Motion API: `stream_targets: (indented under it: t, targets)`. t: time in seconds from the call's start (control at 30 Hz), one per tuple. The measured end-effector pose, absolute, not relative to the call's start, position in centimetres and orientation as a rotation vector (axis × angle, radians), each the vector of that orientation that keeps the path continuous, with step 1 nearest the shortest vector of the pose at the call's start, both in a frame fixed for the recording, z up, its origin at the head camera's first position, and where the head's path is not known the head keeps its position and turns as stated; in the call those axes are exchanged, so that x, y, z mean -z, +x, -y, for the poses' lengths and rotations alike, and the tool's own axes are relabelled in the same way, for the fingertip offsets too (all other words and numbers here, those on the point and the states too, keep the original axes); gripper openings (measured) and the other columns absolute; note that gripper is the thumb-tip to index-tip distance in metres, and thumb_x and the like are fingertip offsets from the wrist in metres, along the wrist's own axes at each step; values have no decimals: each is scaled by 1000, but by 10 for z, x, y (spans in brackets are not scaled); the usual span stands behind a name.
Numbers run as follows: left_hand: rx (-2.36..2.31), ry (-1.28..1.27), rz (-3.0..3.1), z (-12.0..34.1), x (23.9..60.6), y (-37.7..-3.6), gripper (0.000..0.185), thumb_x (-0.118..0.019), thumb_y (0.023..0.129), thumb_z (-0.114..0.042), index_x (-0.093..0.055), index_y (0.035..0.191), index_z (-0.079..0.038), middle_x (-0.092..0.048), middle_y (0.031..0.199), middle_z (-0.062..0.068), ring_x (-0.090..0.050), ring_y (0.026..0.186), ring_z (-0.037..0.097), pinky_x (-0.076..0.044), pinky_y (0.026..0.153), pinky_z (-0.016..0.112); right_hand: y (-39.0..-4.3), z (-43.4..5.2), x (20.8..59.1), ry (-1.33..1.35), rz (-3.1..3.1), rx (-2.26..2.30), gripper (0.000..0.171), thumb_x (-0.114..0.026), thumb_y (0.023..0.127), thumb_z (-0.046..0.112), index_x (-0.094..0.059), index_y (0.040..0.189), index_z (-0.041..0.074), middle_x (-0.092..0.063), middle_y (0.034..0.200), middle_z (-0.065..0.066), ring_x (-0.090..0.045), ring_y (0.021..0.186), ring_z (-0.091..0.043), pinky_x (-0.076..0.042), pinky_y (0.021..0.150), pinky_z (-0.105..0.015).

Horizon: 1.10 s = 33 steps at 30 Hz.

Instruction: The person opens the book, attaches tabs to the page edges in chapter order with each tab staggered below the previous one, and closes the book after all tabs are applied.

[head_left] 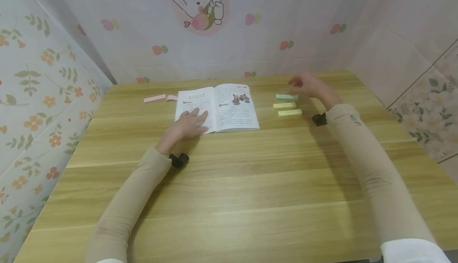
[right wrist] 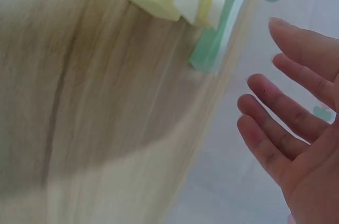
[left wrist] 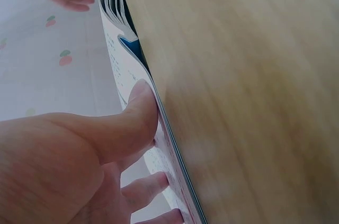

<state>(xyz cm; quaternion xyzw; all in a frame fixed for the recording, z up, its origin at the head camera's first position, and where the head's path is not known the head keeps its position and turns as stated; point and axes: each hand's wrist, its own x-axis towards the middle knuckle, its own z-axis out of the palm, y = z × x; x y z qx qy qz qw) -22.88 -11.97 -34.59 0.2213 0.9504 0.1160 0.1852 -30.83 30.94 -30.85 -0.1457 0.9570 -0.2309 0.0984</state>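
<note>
Wooden table (head_left: 229, 199) filled the near view, its pale planks bare between two beige-sleeved forearms. Nearest the person, the left hand (head_left: 189, 124) lay flat on the lower left page of an open book (head_left: 229, 108), fingers straight and spread, the palm pressing the page down. The left wrist view showed its thumb (left wrist: 140, 113) pushed against the book's stacked page edges (left wrist: 119, 33).

Farther out and to the right, the right hand (head_left: 309, 86) hovered above the table, blurred, its fingers (right wrist: 275, 113) loosely open and holding nothing. Just beside it lay three sticky-note pads in a short column: a green pad (head_left: 286, 96) closest to the fingers, a yellow pad (head_left: 284, 105) next, and another yellow pad (head_left: 290, 113) nearest the person.

Beyond the book's left edge, two pink pads (head_left: 160, 98) rested on the table, well apart from both hands. At the far end stood a wall (head_left: 286, 28) papered with small fruit prints and a cartoon rabbit (head_left: 198, 4).
</note>
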Motion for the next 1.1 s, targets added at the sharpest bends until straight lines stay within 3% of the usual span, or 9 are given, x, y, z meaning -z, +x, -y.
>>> stream_targets:
  t: [0.4,0.8,1.1]
  targets:
    - [-312,622,-2673,119,347,-230,66,-48,107,-33,-20,161,-7,-8,164,28,-7,149,51,-8,121,58,-305,-314,317,-366,-2785,563,53,-67,95,13,-49,140,-8,-51,135,-36,-49,124,-50,-41,103,-62]
    - [-295,634,-2669,119,344,-230,66,-48,107,-33,-20,160,-5,-8,163,29,-8,151,45,-5,122,55,-310,-317,326,-394,-2822,467,37,-66,93,12,-61,125,-7,-59,126,-32,-55,118,-46,-44,99,-59]
    - [-300,628,-2671,120,347,-231,66,-48,107,-33,-19,160,-6,-8,164,28,-8,151,46,-6,122,56,-310,-316,330,-422,-2822,451,33,-64,96,12,-62,123,-8,-62,122,-27,-56,112,-41,-45,96,-58]
